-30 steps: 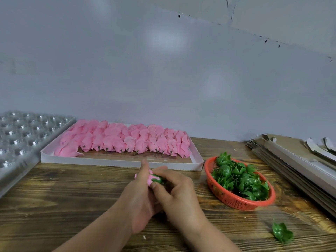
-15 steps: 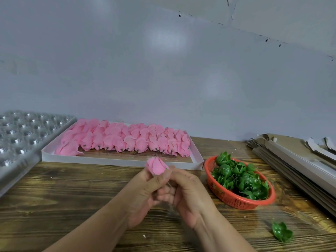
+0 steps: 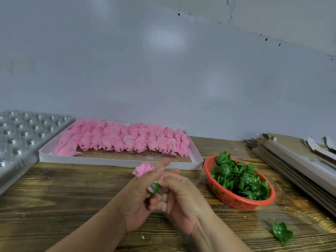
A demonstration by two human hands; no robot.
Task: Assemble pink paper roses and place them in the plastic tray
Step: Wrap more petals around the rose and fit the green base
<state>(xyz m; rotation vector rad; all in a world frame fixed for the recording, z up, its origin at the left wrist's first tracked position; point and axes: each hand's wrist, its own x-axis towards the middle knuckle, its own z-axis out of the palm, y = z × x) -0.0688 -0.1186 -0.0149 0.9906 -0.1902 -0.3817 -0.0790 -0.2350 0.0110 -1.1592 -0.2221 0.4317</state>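
My left hand point(image 3: 135, 197) holds a pink paper rose point(image 3: 143, 169) with its head pointing up and away, over the wooden table near the front. Its green base point(image 3: 155, 187) shows between my two hands. My right hand point(image 3: 183, 195) touches that green base with curled fingers. A white shallow box point(image 3: 116, 160) behind holds several rows of pink rose heads point(image 3: 123, 139). The clear plastic tray point(image 3: 21, 135) with round cells lies at the far left.
A red basket point(image 3: 234, 200) full of green calyx pieces point(image 3: 240, 179) stands to the right of my hands. One loose green piece point(image 3: 282, 233) lies near the front right. Flattened cardboard boxes point(image 3: 298, 160) are stacked at the right edge.
The rose has been turned so its head points up and away, and its green base now shows between my hands. Both hands stayed in place over the table.
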